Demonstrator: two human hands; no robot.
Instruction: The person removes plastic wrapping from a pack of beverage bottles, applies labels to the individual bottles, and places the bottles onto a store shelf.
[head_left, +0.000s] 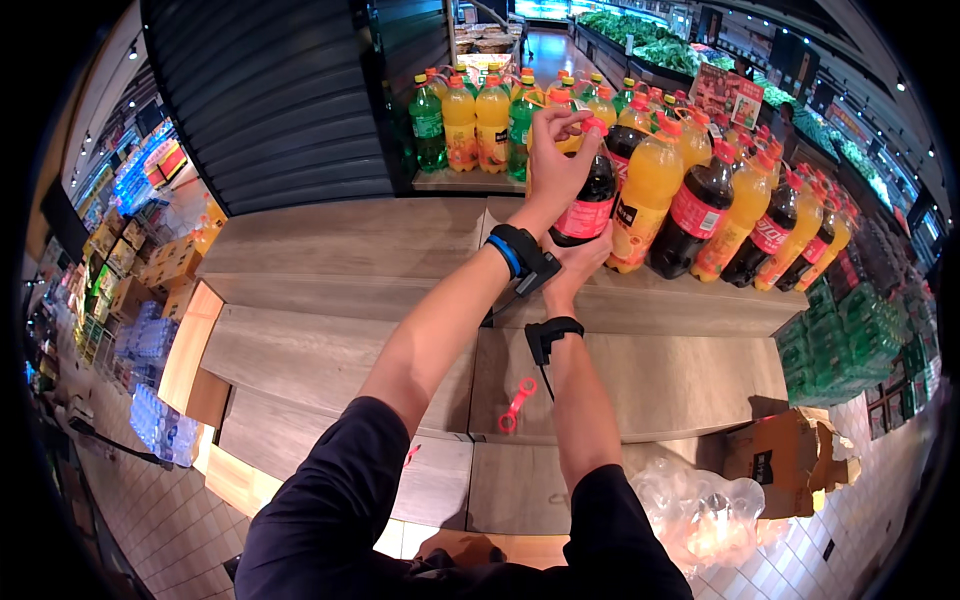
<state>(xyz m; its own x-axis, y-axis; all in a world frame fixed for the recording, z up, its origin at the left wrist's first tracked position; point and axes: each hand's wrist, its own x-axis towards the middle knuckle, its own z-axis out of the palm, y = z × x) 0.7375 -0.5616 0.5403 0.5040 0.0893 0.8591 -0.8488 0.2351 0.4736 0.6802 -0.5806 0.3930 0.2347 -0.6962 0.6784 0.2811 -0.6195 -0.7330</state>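
A large cola bottle (583,212) with a red cap and red label stands upright on the top wooden step. My right hand (580,258) is closed around its lower part, palm beneath the label. Beside the bottle's neck and cap is my left hand (556,160), its thumb and fingers curled into a pinch. What the pinch holds, if anything, I cannot make out. Just right of the cola stands an orange juice bottle (640,205). On the step below lies a red plastic two-ring bottle handle (518,404).
Rows of cola and juice bottles (745,215) fill the top step's right side. Green soda bottles (428,125) and more juice stand behind. Wooden steps (330,345) descend toward me. Shrink-wrapped clear bottles (695,500) and a torn cardboard box (775,460) sit low on the right.
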